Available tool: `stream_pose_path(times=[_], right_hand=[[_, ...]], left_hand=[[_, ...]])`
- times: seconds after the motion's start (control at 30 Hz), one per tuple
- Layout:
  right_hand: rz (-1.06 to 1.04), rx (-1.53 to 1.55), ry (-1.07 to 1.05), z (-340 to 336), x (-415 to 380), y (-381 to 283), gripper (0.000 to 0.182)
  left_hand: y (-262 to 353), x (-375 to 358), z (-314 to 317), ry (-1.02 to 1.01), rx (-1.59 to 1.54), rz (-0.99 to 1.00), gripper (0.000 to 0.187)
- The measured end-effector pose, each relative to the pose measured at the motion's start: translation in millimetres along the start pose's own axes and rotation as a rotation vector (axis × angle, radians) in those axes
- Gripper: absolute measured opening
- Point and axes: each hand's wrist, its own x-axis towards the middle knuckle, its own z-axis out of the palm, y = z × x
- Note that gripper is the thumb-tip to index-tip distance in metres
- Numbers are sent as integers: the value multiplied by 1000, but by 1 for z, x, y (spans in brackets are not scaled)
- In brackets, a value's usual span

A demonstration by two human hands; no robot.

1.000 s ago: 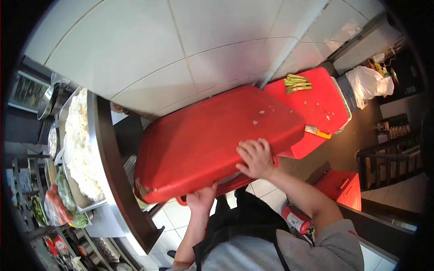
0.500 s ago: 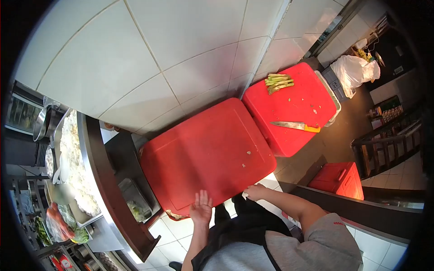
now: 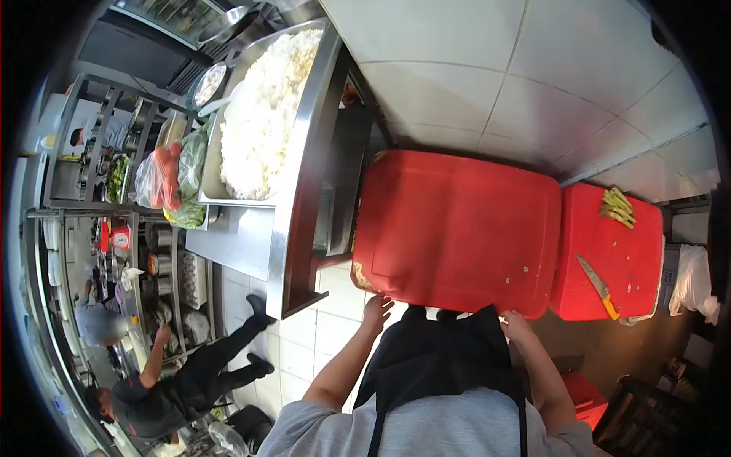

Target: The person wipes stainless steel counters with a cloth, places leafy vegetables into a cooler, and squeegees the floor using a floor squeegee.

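Observation:
A large red lid (image 3: 457,228) lies in front of me, with a few small scraps on its right part. My left hand (image 3: 377,311) is beside its near left corner, fingers apart, holding nothing. At the near right edge is my right hand (image 3: 518,326), its fingers curled by the rim; what they hold, if anything, is hidden. Farther right, a second red surface (image 3: 601,251) bears cut green stalks (image 3: 617,207) and a knife (image 3: 598,286) with a yellow handle.
On the left, a steel counter (image 3: 236,236) carries a tray of white food (image 3: 266,114) and bagged vegetables (image 3: 169,179). A person in dark clothes (image 3: 164,400) stands by the shelves at lower left. White tiled wall (image 3: 472,68) rises behind the lid.
The view has swung left, bringing the counter and the other person into sight. My left hand has gone from above the lid's near edge to beside its left corner.

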Motion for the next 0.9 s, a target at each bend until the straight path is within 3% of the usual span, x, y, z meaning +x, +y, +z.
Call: stream_pose_path(times=[0.17, 0.3, 0.4, 0.5, 0.6, 0.8, 0.9], right_hand=[[-10, -19, 11, 14, 9, 4, 29], [-65, 125, 46, 9, 26, -5, 26], [-79, 213, 142, 13, 41, -2, 21], [-68, 314, 249, 28, 50, 10, 15], [-71, 358, 324, 37, 57, 23, 7], [-6, 342, 222, 32, 67, 26, 6], [-23, 298, 227, 30, 66, 27, 10]], left_hand=[[-66, 25, -74, 109, 456, 23, 32], [-93, 25, -112, 44, 792, 45, 33], [-80, 25, -108, -34, 926, 88, 33], [-59, 28, -90, -41, 867, 183, 32], [-32, 33, -66, -71, 889, 115, 29], [2, 35, -28, -159, 864, 172, 32], [13, 36, -14, -84, 997, 217, 32]])
